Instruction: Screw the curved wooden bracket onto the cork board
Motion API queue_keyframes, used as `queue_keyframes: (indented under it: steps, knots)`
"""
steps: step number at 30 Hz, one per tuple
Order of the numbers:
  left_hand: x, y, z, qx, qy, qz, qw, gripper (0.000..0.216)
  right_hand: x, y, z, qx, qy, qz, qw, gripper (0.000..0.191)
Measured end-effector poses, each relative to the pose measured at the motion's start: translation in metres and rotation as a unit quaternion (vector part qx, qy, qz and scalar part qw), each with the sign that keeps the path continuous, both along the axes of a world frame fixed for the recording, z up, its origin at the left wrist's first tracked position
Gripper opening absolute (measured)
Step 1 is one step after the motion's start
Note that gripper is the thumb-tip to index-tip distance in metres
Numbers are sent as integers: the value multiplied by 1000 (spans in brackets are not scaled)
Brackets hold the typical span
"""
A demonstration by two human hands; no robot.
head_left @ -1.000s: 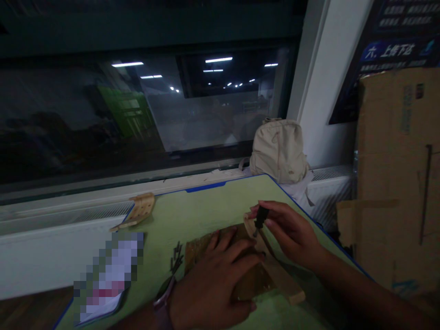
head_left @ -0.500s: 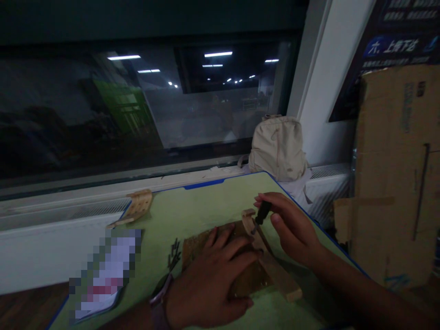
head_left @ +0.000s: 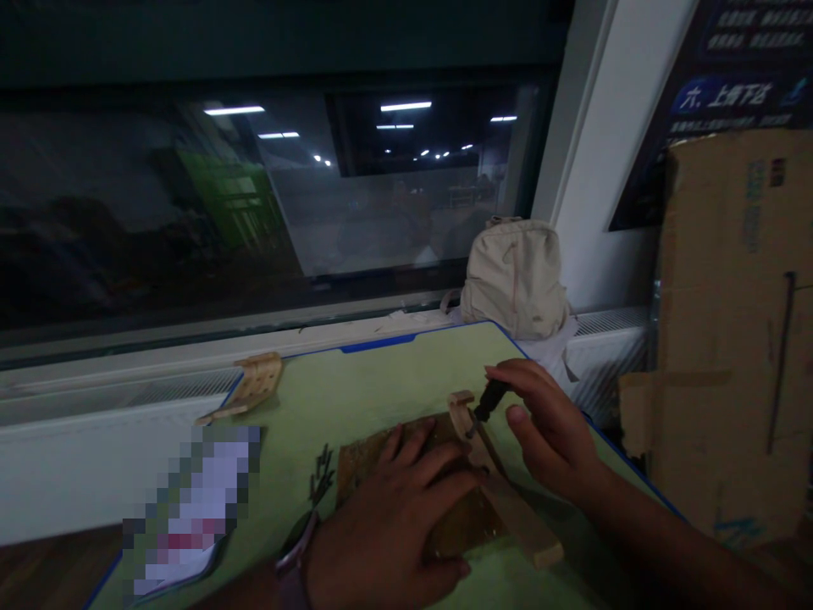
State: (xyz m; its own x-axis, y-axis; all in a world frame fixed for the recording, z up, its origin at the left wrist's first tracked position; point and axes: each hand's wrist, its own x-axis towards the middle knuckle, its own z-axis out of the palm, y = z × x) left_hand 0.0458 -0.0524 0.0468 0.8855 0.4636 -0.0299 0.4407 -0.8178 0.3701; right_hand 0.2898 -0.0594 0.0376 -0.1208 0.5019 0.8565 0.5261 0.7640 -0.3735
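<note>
pinching screwdriver [head_left: 490, 400], right hand [head_left: 550, 428] over wooden piece [head_left: 524, 524]; left hand [head_left: 387, 529] flat on brown sheet [head_left: 363, 462]

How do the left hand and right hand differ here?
The left hand lies flat on a brown sheet; the right hand is raised. The right hand's fingers curve around a black-handled screwdriver; the left holds no tool. The left hand has a wrist strap; the right has none. Both are ungloved.
</note>
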Motion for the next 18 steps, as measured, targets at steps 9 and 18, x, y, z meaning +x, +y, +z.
queue_keyframes:
  steps: [9,18]
  knots:
    - [1,1,2,-12,9,1,1000,89,0,8,-12,-28,93,19,995,34]
    - [-1,0,0,7,-13,-3,1000,84,-2,8,-10,-21,111,50,992,30]
